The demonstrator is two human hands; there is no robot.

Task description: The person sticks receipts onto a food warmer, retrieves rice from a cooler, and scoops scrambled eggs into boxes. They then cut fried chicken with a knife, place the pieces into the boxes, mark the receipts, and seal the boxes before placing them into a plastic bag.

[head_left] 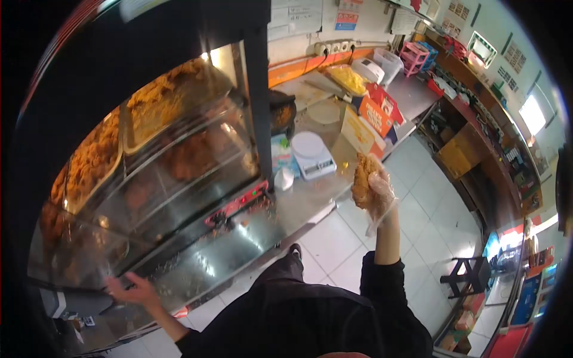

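Observation:
My right hand (379, 191), in a clear plastic glove, is closed around a piece of fried chicken (362, 182) above the floor near the counter's edge. At the lower left, my bare left hand (134, 290) has its fingers apart beside the lower corner of the glass display cabinet (258, 119). Trays of fried pieces (173, 98) stand on the cabinet's upper shelf, with more pieces below, partly hidden by reflections. A white kitchen scale (311, 154) rests on the metal counter (292, 206), left of my right hand.
Behind the scale are an open orange and white box (375, 116), a tray of yellow food (347, 79) and a dark pan (280, 113). Crumbs lie along the metal ledge (209, 256). A black stool (468, 276) stands on the tiled floor at right.

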